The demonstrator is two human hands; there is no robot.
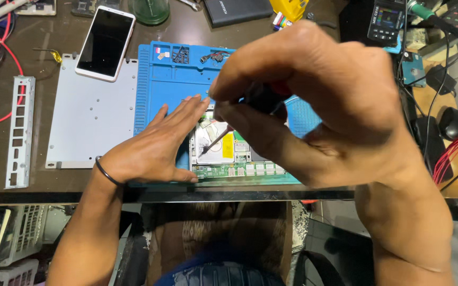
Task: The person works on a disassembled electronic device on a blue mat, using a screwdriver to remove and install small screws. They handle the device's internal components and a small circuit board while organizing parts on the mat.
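Your right hand (314,100) is raised close to the camera, with the fingers closed together around the dark handle of a screwdriver (255,100). The thin shaft goes down and to the left from this grip, and its tip (206,149) meets the opened device (229,151) just below your knuckles. This device shows a silver drive, a yellow label and green board parts, and it lies on the blue mat (160,85).

Your left hand (155,145) lies flat on the mat, fingers stretched and together, holding nothing. The fingertips (197,103) touch the left upper edge of the device, just beside the screwdriver tip. A black band (106,172) is around this wrist.

To the left of your left hand a grey metal plate (88,114) rests on the dark surface (49,37), and a white phone (105,42) lies on its upper edge. Further left a narrow metal bracket (20,132) lies, with red wires (6,47) near it. Small screws and parts (181,54) sit in the mat's upper trays, beyond your right hand.
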